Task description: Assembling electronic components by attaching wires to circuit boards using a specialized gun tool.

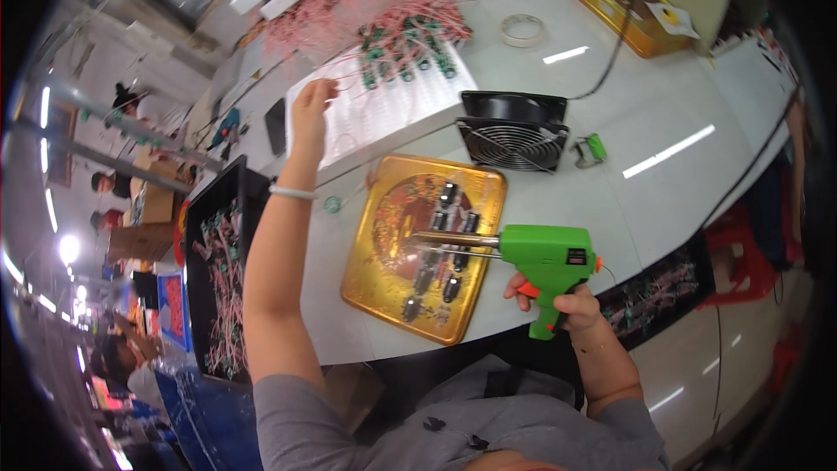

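Note:
My right hand [571, 305] grips a green soldering gun [545, 253] with an orange trigger. Its long metal barrel points left over a gold tin lid [370, 283]. Several black cylindrical parts [451, 288] stand in rows on the lid, some of them behind the barrel. My left hand [312, 105] is stretched out at the left edge of a white foam tray [384, 118], fingers pinched together near thin pink wires. What they hold, if anything, is too small to make out. Green circuit boards with pink wires [405, 52] lie across the far part of the tray.
A black fan [514, 133] stands beyond the lid, beside a small green piece [592, 150]. Farther back are a tape roll [522, 30] and a gold box [645, 39]. Black bins of wired boards flank the table, at left [222, 270] and right [663, 292]. Other people work at far left.

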{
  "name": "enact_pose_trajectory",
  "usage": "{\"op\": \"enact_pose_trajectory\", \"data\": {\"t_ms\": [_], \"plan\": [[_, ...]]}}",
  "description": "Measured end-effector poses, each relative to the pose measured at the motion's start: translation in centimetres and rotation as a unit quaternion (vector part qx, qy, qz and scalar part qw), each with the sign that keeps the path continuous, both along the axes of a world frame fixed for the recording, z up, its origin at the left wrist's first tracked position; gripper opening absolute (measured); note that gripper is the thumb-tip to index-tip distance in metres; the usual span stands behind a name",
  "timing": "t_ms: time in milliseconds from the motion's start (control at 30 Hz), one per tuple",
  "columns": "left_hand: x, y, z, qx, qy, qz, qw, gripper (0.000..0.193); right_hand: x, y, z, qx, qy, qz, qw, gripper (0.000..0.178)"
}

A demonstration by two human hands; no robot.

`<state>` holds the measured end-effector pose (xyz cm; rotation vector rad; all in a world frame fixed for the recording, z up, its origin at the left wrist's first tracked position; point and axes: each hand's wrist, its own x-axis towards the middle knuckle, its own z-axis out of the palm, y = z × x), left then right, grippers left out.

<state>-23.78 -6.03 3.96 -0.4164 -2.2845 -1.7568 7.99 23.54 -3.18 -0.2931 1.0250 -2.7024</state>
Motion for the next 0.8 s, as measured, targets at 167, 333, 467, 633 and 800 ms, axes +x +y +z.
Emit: {"op": "enact_pose_trajectory", "data": {"t_ms": [167,333,467,633,800], "plan": [[-0.8,-1.1,0.0,-0.043,-0.041,0.021,0.998,0.024,1.7,1.8,0.3,-0.027,-0.004,0.063,0.998,0.061],[0.2,-1.1,0.5,-0.037,-0.075,0.014,0.996,0.024,7.2,7.8,2.4,0.002,-0.023,-0.059,0.998,0.061],[0.7,-0.8,0.4,-0.029,-0.090,0.026,0.995,0.024,9.4,12.1,4.6,0.268,0.078,-0.246,0.928,0.060],[1.5,0.1,0.4,-0.038,-0.103,0.022,0.994,0.026,4.9,12.8,7.2,0.736,0.178,-0.240,0.608,0.061],[1.9,0.2,0.6,-0.040,-0.111,0.021,0.993,0.025,1.4,13.1,5.9,0.827,0.198,-0.196,0.488,0.064]]}}
